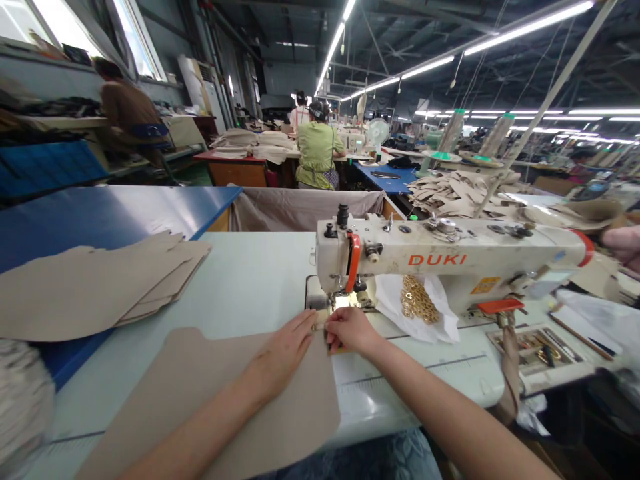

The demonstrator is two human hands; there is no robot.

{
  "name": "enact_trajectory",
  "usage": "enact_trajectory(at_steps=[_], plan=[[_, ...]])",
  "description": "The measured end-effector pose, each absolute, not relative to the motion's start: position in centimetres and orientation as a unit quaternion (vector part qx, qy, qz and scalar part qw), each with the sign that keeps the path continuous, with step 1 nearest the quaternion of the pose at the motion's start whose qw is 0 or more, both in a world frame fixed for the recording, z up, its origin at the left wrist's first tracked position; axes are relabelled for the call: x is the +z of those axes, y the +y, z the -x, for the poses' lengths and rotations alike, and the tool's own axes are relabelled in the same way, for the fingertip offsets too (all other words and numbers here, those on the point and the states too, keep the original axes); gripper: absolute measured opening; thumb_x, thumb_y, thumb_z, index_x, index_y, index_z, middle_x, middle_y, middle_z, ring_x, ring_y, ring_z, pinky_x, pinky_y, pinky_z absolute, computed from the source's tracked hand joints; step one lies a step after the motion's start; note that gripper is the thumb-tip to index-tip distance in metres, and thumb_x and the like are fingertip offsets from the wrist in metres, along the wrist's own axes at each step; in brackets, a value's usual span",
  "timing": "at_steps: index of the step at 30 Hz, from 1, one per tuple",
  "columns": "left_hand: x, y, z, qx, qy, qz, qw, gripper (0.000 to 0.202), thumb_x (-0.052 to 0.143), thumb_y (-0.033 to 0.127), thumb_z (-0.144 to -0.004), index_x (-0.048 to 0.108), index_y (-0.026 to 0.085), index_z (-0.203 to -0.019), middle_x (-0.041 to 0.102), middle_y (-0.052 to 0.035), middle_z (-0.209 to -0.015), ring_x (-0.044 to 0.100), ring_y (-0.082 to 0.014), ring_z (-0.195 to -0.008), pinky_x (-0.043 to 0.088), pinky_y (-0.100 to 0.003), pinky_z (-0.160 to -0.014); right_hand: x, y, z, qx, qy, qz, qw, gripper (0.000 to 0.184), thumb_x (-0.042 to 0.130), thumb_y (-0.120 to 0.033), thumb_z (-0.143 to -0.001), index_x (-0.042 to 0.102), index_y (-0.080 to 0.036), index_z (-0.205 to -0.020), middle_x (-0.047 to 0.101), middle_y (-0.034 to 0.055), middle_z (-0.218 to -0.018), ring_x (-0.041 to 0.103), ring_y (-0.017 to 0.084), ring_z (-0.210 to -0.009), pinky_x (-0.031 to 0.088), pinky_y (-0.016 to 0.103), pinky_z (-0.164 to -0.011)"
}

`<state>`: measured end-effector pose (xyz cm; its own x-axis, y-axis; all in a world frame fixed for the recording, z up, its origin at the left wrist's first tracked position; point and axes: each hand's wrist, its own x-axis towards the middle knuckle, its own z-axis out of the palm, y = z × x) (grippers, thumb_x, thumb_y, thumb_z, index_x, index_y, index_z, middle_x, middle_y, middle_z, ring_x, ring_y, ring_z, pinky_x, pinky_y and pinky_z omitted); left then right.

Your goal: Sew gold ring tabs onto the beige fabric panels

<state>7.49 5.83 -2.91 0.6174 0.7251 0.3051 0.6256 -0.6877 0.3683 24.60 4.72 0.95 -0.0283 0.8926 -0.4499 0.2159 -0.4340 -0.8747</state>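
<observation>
A large beige fabric panel [210,407] lies on the pale sewing table and runs up to the presser foot of the sewing machine [380,250]. My left hand [280,353] rests flat on the panel's upper edge, fingers stretched toward the needle area. Close beside it, my right hand [353,330] is closed in a pinch just in front of the presser foot; what its fingertips hold is too small to make out. A short beige strip [325,321] shows between both hands' fingertips. The machine's lamp lights this spot.
Gold-coloured metal hardware [419,301] sits on white paper [450,328] under the machine arm. A parts tray [545,353] stands at the right. Stacked beige panels [95,283] lie at the left, partly on a blue table [125,207]. People [317,147] work further back.
</observation>
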Motion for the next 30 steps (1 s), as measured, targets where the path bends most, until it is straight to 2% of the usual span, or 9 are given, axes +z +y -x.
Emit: enact_trajectory(at_steps=[6, 10, 15, 22, 30], plan=[[-2.5, 5.7, -7.3, 0.244, 0.377, -0.887, 0.112, 0.035, 0.038, 0.023, -0.09, 0.055, 0.012, -0.12, 0.059, -0.0133, -0.124, 0.054, -0.021, -0.116, 0.045, -0.038, -0.1, 1.1, 5.4, -24.0, 0.568, -0.457, 0.634, 0.259, 0.024, 0.046, -0.001, -0.071, 0.05, -0.016, -0.052, 0.053, -0.0059, -0.037, 0.05, 0.006, -0.029, 0.035, 0.013, -0.032], [-1.8, 5.7, -8.0, 0.3, 0.34, -0.888, 0.079, 0.026, 0.04, 0.021, -0.09, 0.064, 0.015, -0.096, 0.065, -0.0109, -0.104, 0.061, -0.0204, -0.099, 0.052, -0.036, -0.089, 1.5, 5.7, -24.2, 0.571, -0.465, 0.632, 0.241, 0.027, 0.046, 0.0, -0.07, 0.049, -0.016, -0.048, 0.053, -0.0054, -0.037, 0.051, 0.007, -0.03, 0.032, 0.013, -0.029], [-1.1, 5.8, -9.3, 0.32, 0.312, -0.894, 0.04, 0.024, 0.043, 0.014, -0.088, 0.062, 0.017, -0.074, 0.065, -0.0061, -0.079, 0.06, -0.0183, -0.077, 0.053, -0.032, -0.072, 1.7, 5.8, -24.4, 0.571, -0.474, 0.631, 0.225, 0.03, 0.047, -0.001, -0.07, 0.048, -0.015, -0.044, 0.053, -0.0046, -0.038, 0.052, 0.007, -0.031, 0.03, 0.014, -0.029], [-1.5, 6.3, -9.6, 0.314, 0.318, -0.894, 0.045, 0.02, 0.045, 0.009, -0.082, 0.056, 0.019, -0.068, 0.062, -0.0027, -0.07, 0.058, -0.0167, -0.07, 0.05, -0.029, -0.068, 1.6, 6.1, -24.5, 0.567, -0.479, 0.634, 0.219, 0.029, 0.048, -0.001, -0.07, 0.048, -0.016, -0.046, 0.054, -0.0042, -0.04, 0.053, 0.008, -0.032, 0.033, 0.015, -0.032], [-1.0, 6.3, -9.4, 0.319, 0.318, -0.891, 0.058, 0.017, 0.046, 0.012, -0.083, 0.055, 0.018, -0.071, 0.062, -0.0032, -0.07, 0.057, -0.0177, -0.072, 0.049, -0.03, -0.068, 1.6, 6.0, -24.5, 0.562, -0.484, 0.634, 0.219, 0.028, 0.046, -0.001, -0.068, 0.048, -0.016, -0.044, 0.054, -0.004, -0.039, 0.053, 0.008, -0.032, 0.032, 0.014, -0.03]])
